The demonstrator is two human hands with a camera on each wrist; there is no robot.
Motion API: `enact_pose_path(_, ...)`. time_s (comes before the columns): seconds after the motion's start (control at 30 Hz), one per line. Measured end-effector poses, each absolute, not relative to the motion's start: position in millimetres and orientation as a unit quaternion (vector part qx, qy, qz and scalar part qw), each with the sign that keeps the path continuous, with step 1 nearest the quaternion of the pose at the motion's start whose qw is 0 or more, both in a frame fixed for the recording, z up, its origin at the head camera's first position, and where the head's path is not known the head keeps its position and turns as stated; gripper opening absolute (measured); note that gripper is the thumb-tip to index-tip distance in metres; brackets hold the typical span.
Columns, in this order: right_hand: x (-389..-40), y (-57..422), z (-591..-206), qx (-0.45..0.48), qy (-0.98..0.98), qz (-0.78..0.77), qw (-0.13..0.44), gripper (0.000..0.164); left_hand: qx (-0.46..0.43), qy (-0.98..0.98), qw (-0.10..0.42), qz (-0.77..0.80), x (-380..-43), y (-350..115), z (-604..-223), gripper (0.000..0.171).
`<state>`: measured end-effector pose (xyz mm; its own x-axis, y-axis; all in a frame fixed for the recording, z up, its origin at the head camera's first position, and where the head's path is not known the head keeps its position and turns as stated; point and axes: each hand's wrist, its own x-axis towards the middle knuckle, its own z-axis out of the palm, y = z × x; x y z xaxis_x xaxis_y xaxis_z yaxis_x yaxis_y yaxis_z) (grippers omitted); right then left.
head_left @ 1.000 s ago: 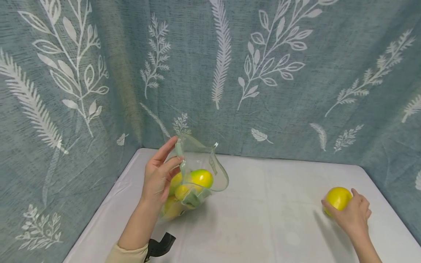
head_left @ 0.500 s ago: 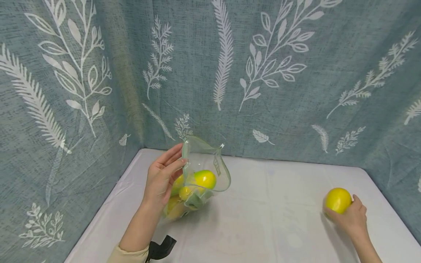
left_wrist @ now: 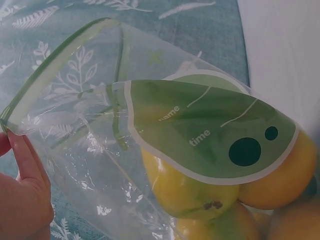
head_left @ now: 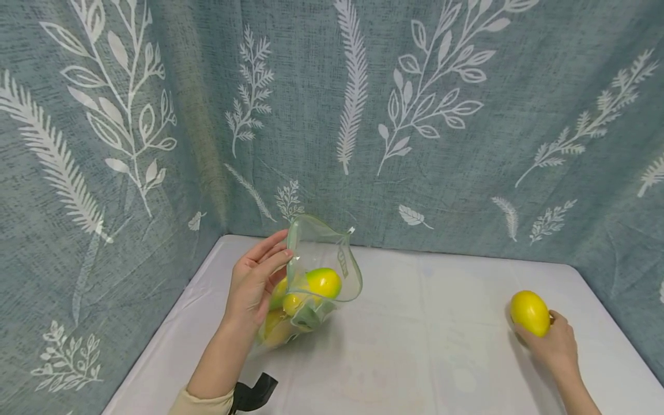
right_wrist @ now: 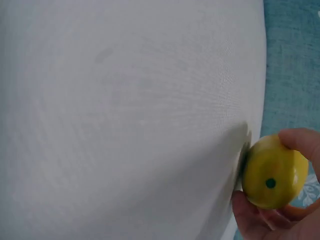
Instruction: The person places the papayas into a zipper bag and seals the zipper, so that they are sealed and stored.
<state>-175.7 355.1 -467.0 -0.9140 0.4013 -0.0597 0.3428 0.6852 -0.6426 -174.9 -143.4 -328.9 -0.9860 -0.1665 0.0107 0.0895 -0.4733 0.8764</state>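
I am holding the yellow lemon (head_left: pixel 529 313) snug in my right hand (head_left: pixel 557 346) near the tabletop's (head_left: pixel 425 346) right edge, while my left hand (head_left: pixel 254 282) is pinching the bag (head_left: pixel 316 276) mouth wide open by the back left corner, keeping it steady.

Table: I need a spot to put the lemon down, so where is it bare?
The table is bare between the bag in the left hand and the lemon in the right hand. It is crowded only around the bag.
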Motion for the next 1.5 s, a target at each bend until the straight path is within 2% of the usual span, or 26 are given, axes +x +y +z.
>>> enact_pose_path(0.27,-172.0,351.3,-462.5,-0.231,-0.903,0.361,0.024,0.091,0.039,-0.516,0.073,-0.853,-174.5,-143.2,-329.9,0.029)
enact_pose_path(0.63,-172.9,320.0,-430.5,-0.198,-0.892,0.405,0.021,0.093,0.042,-0.524,0.069,-0.848,-173.5,-142.7,-329.6,0.028)
enact_pose_path(0.9,-173.2,289.2,-398.4,-0.117,-0.879,0.462,0.008,0.092,0.042,-0.532,0.068,-0.843,-173.1,-141.7,-329.8,0.026)
enact_pose_path(1.13,-176.6,252.2,-368.5,-0.021,-0.857,0.514,0.013,0.079,0.038,-0.53,0.069,-0.844,-172.5,-141.1,-331.8,0.026)
enact_pose_path(1.5,-186.2,196.0,-335.2,0.085,-0.846,0.525,0.016,0.067,0.039,-0.527,0.063,-0.847,-168.4,-138.7,-333.9,0.027)
